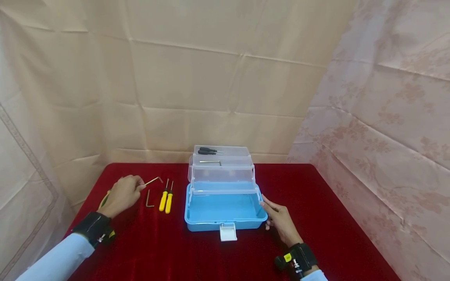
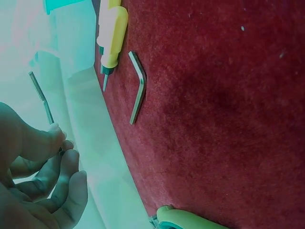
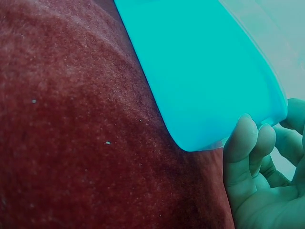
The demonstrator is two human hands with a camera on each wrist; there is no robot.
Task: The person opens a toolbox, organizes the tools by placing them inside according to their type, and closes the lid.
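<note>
Beige cloth hangs behind a red-draped table, where a light-blue toolbox stands open, its clear trays raised at the back. To the left of the toolbox, a person's left hand pinches a thin metal hex key between thumb and fingertips, the bent end pointing toward the toolbox. Between that hand and the toolbox lie a second hex key and, nearer the toolbox, two yellow-handled screwdrivers. At the toolbox's right side, the right hand grips the rim with curled fingers.

The held key looks light, rigid and hard to break; its smooth, narrow shaft could twist or slip in a loose pinch. A firm hold on the long arm, away from the bend, seems best. The toolbox appears to be thin plastic, stiff but light enough to slide if nudged, so its blue wall should make a steadier hold than the hinged trays.
</note>
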